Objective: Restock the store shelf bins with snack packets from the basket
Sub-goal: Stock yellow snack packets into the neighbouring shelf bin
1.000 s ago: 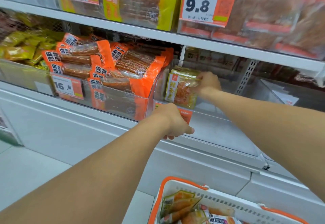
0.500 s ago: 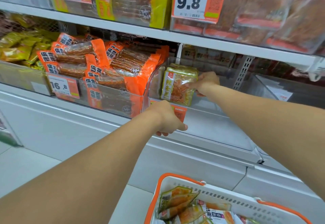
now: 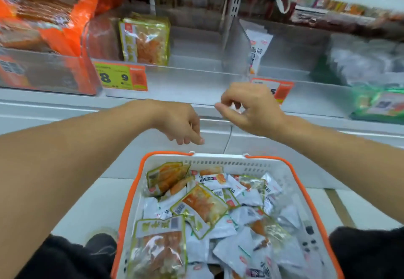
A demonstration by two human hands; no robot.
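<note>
We held both our left hand (image 3: 181, 123) and right hand (image 3: 251, 108) loosely curled and empty above the basket (image 3: 218, 160) of snack packets (image 3: 203, 208).

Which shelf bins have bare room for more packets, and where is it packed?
Free: the clear bin right of the upright yellow packet, up to the divider. The bin behind the white packet also looks mostly bare. Crowded: the orange packets at left and the basket.

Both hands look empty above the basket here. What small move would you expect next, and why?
Probably the left hand dips into the basket for a yellow-edged packet: both it and the right hand hold nothing, and the middle bin has only a few such packets standing.
</note>
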